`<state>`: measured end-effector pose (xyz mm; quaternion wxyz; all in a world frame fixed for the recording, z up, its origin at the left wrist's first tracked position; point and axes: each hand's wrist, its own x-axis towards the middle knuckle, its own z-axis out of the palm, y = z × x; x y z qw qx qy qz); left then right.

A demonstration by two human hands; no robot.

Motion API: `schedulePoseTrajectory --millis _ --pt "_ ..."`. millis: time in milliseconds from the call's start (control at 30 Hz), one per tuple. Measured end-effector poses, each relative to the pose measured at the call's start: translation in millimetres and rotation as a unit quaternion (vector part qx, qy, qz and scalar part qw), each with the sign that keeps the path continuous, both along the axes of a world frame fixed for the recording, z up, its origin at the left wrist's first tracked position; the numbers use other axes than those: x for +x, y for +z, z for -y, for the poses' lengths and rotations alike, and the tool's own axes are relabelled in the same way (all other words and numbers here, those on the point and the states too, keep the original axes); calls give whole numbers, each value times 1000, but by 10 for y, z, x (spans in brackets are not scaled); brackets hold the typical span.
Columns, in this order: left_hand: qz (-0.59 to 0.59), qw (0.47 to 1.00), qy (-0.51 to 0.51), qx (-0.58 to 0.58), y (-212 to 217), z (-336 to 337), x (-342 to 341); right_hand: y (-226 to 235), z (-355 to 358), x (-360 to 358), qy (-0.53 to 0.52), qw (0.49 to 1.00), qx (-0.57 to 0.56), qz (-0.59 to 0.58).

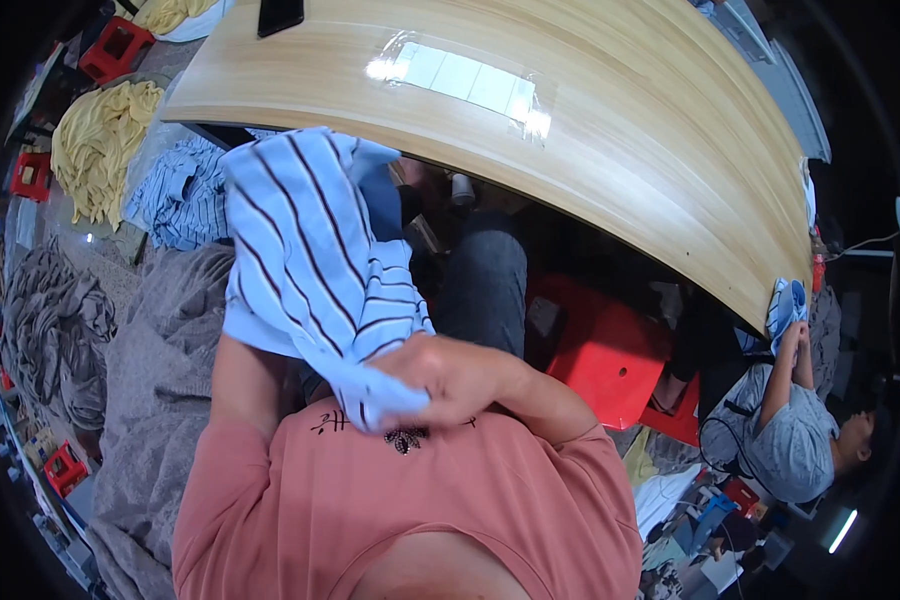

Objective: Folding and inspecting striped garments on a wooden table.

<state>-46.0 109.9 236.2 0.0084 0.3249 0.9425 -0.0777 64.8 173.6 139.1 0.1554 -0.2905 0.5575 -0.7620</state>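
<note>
A light blue knit garment (295, 230) with dark and white stripes hangs up over my left forearm (245, 385). My left hand is inside the cloth, so its fingers are hidden. Close to my chest, my right hand (435, 375) grips a plain blue edge of the same garment and pulls it toward the right. That hand is somewhat blurred, but its fingers are closed on the fabric. The upper part of the garment reaches the near edge of the wooden table (610, 150).
A dark phone (280, 15) lies on the table. Left are piles of striped blue garments (182, 195), yellow cloth (105, 150) and grey cloth (160, 370). A red stool (610, 350) stands under the table to the right. Another person (790, 430) holds blue cloth at far right.
</note>
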Motion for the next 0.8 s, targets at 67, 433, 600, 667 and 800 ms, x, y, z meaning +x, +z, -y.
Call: schedulePoseTrajectory --millis 67,433,600,667,800 --pt "14 1000 8 17 -222 206 81 -384 -117 -20 -205 967 152 26" --pt "-22 935 -142 324 -659 1145 180 -899 56 -398 -359 871 251 -221" --pt "105 922 -199 316 -537 978 174 -772 203 -252 -334 930 116 -96" --pt "118 869 -116 467 -484 723 212 -793 227 -212 -346 927 85 -118" --pt "117 935 -179 283 -754 1026 206 -735 192 -150 -297 935 157 -117"
